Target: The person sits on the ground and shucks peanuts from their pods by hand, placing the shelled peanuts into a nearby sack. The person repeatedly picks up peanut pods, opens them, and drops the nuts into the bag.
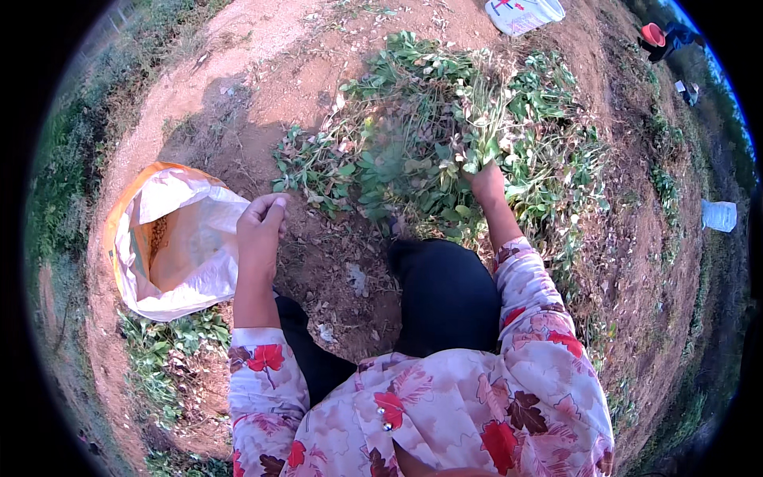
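My right hand (487,182) grips a bunch of leafy plant stems (490,128), with the stems stretching away from me. It is over a heap of pulled green plants (411,137), which look like peanut plants, spread on the soil before my legs. My left hand (262,219) is raised beside the rim of an open woven plastic sack (202,208), white inside with an orange edge. Its fingers are curled in, and nothing shows between them. Small yellow-brown pieces (158,238) lie within the sack, too small to name for certain.
A white plastic bucket (524,15) stands beyond the heap. More cut plants (161,352) lie below the sack. Far right, a person (679,39) is by a red basin (653,34), and a pale container (719,215) sits on the ground. Green growth (71,197) borders the left.
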The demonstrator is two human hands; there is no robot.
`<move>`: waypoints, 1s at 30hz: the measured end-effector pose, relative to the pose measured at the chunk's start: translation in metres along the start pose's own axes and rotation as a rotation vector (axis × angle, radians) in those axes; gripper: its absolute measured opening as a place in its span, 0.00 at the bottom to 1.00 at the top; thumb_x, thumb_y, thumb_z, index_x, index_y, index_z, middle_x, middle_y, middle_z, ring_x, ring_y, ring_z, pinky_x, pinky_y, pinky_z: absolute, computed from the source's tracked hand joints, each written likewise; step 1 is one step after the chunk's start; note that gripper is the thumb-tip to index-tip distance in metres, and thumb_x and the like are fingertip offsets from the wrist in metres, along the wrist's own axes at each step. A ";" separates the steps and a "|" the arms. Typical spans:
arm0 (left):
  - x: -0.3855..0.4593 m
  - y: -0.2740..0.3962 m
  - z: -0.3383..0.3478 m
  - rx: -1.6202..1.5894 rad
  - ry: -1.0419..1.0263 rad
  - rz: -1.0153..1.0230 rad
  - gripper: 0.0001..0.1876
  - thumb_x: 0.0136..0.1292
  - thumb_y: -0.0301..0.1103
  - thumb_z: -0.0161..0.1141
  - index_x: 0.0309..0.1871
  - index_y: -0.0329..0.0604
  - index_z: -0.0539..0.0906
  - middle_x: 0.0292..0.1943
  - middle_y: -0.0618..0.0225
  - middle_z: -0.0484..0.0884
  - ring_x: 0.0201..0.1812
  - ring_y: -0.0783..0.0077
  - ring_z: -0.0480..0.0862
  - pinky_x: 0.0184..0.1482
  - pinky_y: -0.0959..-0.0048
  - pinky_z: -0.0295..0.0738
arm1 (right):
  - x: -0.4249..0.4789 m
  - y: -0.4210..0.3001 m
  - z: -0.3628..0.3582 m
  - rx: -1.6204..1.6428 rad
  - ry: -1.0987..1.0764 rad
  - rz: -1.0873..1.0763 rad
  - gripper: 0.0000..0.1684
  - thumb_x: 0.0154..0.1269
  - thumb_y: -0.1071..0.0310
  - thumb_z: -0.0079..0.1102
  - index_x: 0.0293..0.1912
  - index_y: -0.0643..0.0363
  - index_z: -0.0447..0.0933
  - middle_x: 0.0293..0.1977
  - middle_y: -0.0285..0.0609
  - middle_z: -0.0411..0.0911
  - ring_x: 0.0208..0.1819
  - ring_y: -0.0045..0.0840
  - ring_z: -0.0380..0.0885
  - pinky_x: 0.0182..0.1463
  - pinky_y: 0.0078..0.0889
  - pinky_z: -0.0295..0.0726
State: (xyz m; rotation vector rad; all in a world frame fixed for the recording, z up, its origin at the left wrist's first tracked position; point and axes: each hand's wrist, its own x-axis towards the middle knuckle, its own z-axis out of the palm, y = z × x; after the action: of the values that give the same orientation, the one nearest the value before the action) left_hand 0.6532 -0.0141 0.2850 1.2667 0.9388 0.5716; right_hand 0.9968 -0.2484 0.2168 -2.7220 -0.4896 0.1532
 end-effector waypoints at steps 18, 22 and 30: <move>-0.007 0.011 -0.010 0.116 -0.043 0.071 0.13 0.63 0.37 0.61 0.46 0.39 0.82 0.29 0.79 0.77 0.26 0.87 0.70 0.28 0.84 0.64 | -0.078 -0.107 -0.012 -0.264 -0.106 -0.669 0.28 0.50 0.76 0.52 0.55 0.57 0.72 0.41 0.51 0.79 0.40 0.45 0.80 0.42 0.43 0.80; -0.011 0.006 0.010 0.041 -0.191 0.002 0.25 0.57 0.48 0.66 0.53 0.40 0.78 0.36 0.77 0.79 0.32 0.85 0.72 0.33 0.81 0.67 | -0.108 -0.142 -0.048 -0.189 -0.022 -0.795 0.29 0.50 0.78 0.51 0.56 0.60 0.72 0.39 0.54 0.79 0.38 0.46 0.80 0.42 0.44 0.80; -0.021 0.012 0.023 -0.518 -0.290 -0.152 0.25 0.55 0.43 0.70 0.52 0.42 0.75 0.44 0.67 0.80 0.44 0.71 0.80 0.46 0.66 0.77 | -0.197 -0.198 -0.062 -0.221 -0.276 -0.944 0.34 0.47 0.65 0.65 0.53 0.72 0.68 0.44 0.59 0.75 0.40 0.46 0.80 0.42 0.41 0.80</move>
State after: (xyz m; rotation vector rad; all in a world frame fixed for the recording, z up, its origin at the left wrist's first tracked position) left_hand 0.6632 -0.0404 0.3024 0.7774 0.5856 0.4564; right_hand 0.7606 -0.1670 0.3561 -2.3581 -1.8729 0.2217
